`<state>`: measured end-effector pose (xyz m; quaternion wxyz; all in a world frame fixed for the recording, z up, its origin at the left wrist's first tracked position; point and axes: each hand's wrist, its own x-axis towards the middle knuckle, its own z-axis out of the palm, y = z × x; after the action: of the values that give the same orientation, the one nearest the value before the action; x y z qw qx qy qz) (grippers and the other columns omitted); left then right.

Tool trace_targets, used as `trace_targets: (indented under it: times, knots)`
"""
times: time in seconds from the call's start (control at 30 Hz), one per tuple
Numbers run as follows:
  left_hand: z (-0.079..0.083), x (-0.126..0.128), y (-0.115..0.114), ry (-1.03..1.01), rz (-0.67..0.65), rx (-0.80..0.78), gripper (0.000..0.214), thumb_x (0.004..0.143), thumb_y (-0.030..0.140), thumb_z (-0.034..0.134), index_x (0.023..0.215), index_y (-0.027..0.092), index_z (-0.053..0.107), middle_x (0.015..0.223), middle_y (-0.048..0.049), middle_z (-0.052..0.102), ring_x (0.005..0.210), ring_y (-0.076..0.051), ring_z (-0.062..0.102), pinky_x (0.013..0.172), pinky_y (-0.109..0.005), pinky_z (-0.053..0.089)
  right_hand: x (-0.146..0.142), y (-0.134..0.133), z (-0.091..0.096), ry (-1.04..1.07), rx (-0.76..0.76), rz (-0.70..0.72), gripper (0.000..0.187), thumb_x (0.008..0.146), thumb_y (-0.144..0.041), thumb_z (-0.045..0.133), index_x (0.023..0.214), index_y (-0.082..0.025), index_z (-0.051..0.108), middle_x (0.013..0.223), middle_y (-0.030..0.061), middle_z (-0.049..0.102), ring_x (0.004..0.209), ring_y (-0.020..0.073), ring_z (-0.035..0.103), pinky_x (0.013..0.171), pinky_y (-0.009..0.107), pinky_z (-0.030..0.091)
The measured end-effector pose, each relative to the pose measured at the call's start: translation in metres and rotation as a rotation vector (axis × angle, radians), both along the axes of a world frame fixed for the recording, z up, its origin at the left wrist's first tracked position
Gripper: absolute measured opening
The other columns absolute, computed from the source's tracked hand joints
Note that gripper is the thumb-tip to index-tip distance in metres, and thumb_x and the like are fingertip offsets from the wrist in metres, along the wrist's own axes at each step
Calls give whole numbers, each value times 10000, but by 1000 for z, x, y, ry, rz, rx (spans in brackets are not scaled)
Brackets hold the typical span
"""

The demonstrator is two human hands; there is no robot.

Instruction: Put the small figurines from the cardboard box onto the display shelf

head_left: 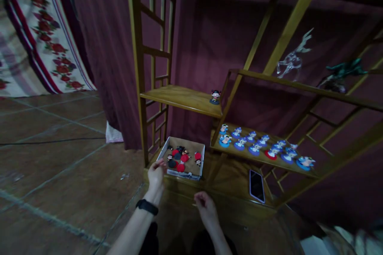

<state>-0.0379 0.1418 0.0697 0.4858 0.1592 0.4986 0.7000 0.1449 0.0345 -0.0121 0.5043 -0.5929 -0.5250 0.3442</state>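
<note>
My left hand (157,176), with a black band (147,206) on its wrist, is at the front left corner of a shallow cardboard box (202,162). Its fingers are curled together; whatever they may hold is hidden. Several small figurines with red and dark round bases, such as a red-based one (184,157), lie jumbled in that box. In front of the shelf unit, my right hand (206,209) hangs with loosely bent fingers, the thumb apart, and nothing visible in it. One black-haired figurine (215,97) stands upright at the right end of the upper left shelf (179,96).
Several blue and purple figurines (254,148) stand in rows on the right shelf (230,154). Below them lies a phone (257,186). A clear deer ornament (291,61) and a green ornament (347,69) sit higher up. A wooden post (137,63) rises left of the box.
</note>
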Motion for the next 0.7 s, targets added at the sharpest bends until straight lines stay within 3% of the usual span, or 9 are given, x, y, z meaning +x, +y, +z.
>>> trace_targets:
  times: [0.07, 0.17, 0.33, 0.4, 0.53, 0.6, 0.7]
  knots:
    - [-8, -1, 16, -104, -10, -2, 217, 575, -19, 529, 720, 126, 601, 627, -7, 586, 520, -80, 549, 523, -207, 439, 3, 12, 2, -74, 12, -17, 202, 739, -377, 507, 754, -216, 629, 729, 16, 657, 713, 166, 598, 673, 271, 458]
    - [-7, 1, 38, -191, -1, 10, 246, 585, -41, 523, 749, 126, 598, 634, -9, 589, 516, -69, 557, 495, -173, 439, 6, 44, 11, -207, 32, -54, 208, 776, -336, 457, 813, -217, 623, 759, 16, 663, 733, 166, 605, 676, 267, 456]
    - [-4, -4, 57, -348, -69, -52, 268, 638, -42, 486, 823, 127, 580, 661, -22, 596, 530, -66, 575, 475, -149, 457, -1, 124, 30, -588, -24, -86, 212, 805, -223, 411, 892, -234, 604, 851, 17, 661, 771, 155, 609, 705, 246, 420]
    - [-5, -14, 59, -371, -31, -25, 279, 650, -51, 470, 834, 133, 571, 686, -19, 597, 555, -62, 582, 488, -138, 466, -6, 155, 32, -704, -89, -102, 233, 821, -202, 385, 905, -234, 600, 876, 17, 655, 786, 150, 605, 710, 242, 410]
    - [-2, -37, 64, -444, 21, -58, 308, 665, -69, 419, 839, 144, 557, 683, -8, 576, 571, -51, 577, 503, -124, 474, -16, 196, 21, -949, -192, -97, 283, 804, -115, 380, 960, -189, 604, 1015, 75, 623, 952, 182, 562, 828, 269, 375]
    - [0, -44, 67, -472, -2, -55, 318, 664, -69, 419, 851, 147, 559, 699, -12, 578, 594, -54, 582, 518, -125, 483, -19, 205, 11, -1080, -255, -98, 305, 779, -73, 395, 979, -146, 613, 1066, 135, 602, 1040, 228, 514, 890, 311, 338]
    - [3, -49, 71, -484, -5, -36, 306, 664, -64, 440, 850, 143, 569, 720, -17, 584, 618, -56, 586, 534, -122, 488, -22, 210, -2, -1174, -364, -77, 297, 758, -48, 409, 937, -106, 638, 1023, 192, 604, 1052, 290, 490, 859, 370, 344]
